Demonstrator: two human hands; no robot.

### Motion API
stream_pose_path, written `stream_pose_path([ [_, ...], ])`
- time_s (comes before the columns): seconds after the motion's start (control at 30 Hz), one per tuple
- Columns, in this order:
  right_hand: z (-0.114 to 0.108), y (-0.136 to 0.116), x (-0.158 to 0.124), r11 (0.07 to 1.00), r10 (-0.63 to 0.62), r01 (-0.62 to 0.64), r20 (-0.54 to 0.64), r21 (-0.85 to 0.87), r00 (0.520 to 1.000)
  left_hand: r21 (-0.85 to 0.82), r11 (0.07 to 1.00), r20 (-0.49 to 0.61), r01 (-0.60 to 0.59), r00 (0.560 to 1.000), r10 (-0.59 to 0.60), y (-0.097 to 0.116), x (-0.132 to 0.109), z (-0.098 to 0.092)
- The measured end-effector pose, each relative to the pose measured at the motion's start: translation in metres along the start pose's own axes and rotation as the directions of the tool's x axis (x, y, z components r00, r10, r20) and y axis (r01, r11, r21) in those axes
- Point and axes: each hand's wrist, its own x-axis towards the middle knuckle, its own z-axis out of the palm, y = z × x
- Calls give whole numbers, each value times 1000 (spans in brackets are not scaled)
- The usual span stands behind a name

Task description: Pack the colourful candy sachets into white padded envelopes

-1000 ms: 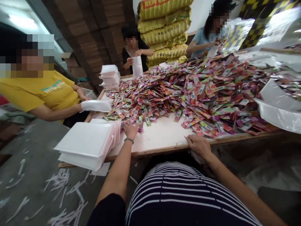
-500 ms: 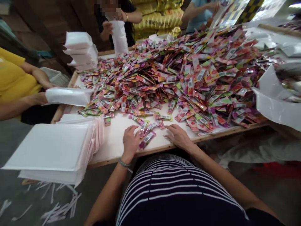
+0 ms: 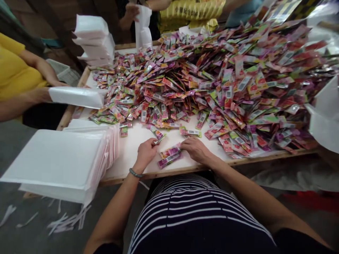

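Near the front edge of the white tabletop [image 3: 124, 160], my left hand [image 3: 145, 154] pinches a small green-edged packet [image 3: 160, 139]. My right hand [image 3: 195, 150] has its fingers curled together at the right end of two packets, a pink one [image 3: 170, 151] and a purple one [image 3: 169, 160], lying side by side between my hands. Whether it grips one is hidden. A green and red packet [image 3: 190, 132] lies flat just beyond my right hand. Behind it rises a large heap of colourful packets [image 3: 201, 81].
White padded envelopes [image 3: 53, 158] are stacked at the left front, with another stack [image 3: 92, 38] farther back. A person in yellow [image 3: 16, 74] holds a white envelope [image 3: 76, 97]. Other people stand across the table. A white sheet [image 3: 327, 116] curves at the right.
My left hand has closed on a packet and lifted it. My right hand's fingers have curled in by the packets, which now lie more neatly side by side. The view has shifted.
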Motion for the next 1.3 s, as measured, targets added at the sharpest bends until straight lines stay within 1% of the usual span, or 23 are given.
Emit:
stream_pose_path([
  [0.07, 3, -3, -12, 999, 24, -21, -84, 36, 996, -24, 999, -4, -36, 999, 35, -5, -2, -1],
  [0.13, 4, -11, -17, 998, 26, -18, -135, 59, 991, 24, 987, 24, -161, 987, 160, -4, -4, 1],
  [0.17, 4, -16, -17, 998, 9, -1, -130, 61, 992, 63, 971, 52, -231, 972, 228, -2, -4, 3],
  [0.23, 3, -26, -15, 997, -54, 57, -60, 58, 997, 135, 934, 105, -330, 942, 318, 2, -4, 6],
  [0.3, 2, -34, -14, 990, -125, 122, 33, 68, 992, 159, 921, 114, -356, 933, 341, 4, -2, 8],
  [0.37, 0, -38, -15, 981, -170, 162, 74, 102, 983, 145, 923, 112, -357, 932, 344, 3, 0, 8],
  [0.43, -4, -36, -17, 973, -182, 173, 50, 151, 982, 135, 922, 113, -362, 930, 348, 0, 2, 7],
  [0.47, -7, -33, -19, 974, -161, 157, 13, 163, 987, 132, 922, 120, -364, 929, 350, -1, 2, 6],
  [0.5, -10, -27, -19, 981, -112, 116, -36, 152, 993, 130, 922, 131, -364, 928, 348, -1, 2, 5],
  [0.57, -17, -9, -18, 997, 53, -45, -140, 61, 989, 122, 924, 149, -362, 927, 343, -1, 2, 4],
  [0.6, -21, 2, -17, 989, 147, -150, -179, -6, 973, 118, 925, 155, -361, 927, 342, -1, 3, 3],
  [0.67, -26, 26, -15, 941, 287, -312, -183, -129, 940, 119, 924, 154, -363, 926, 344, 1, 3, 2],
  [0.77, -28, 51, -16, 903, 370, -389, -129, -182, 920, 131, 917, 141, -377, 923, 359, 1, 1, 4],
  [0.83, -28, 54, -18, 895, 384, -415, -193, -163, 903, 100, 903, 149, -417, 904, 401, 1, -6, 7],
  [0.9, -27, 44, -19, 910, 338, -387, -274, -149, 900, 34, 874, 164, -484, 866, 473, 1, -18, 11],
  [0.97, -25, 25, -18, 952, 215, -261, -259, -159, 942, -36, 832, 165, -554, 818, 551, 1, -32, 15],
  [1.03, -23, 3, -16, 982, 65, -90, -151, -164, 986, -73, 791, 125, -607, 782, 611, 2, -46, 16],
  [1.07, -20, -7, -14, 988, 2, -16, -89, -154, 996, -73, 781, 79, -620, 777, 624, 3, -52, 15],
  [1.17, -13, -27, -10, 990, -133, 135, 55, -50, 990, 1, 790, -73, -613, 788, 611, 4, -63, 10],
  [1.2, -12, -29, -8, 988, -154, 154, 81, 2, 985, 27, 793, -80, -609, 789, 609, 4, -64, 9],
  [1.23, -12, -28, -6, 989, -145, 141, 89, 45, 985, 45, 796, -58, -604, 794, 606, 3, -62, 7],
  [1.27, -13, -26, -4, 994, -92, 87, 81, 66, 992, 57, 804, -24, -592, 804, 594, 1, -58, 5],
  [1.3, -15, -22, -1, 999, 8, -12, 62, 53, 998, 72, 820, 1, -567, 823, 569, -1, -51, 3],
])
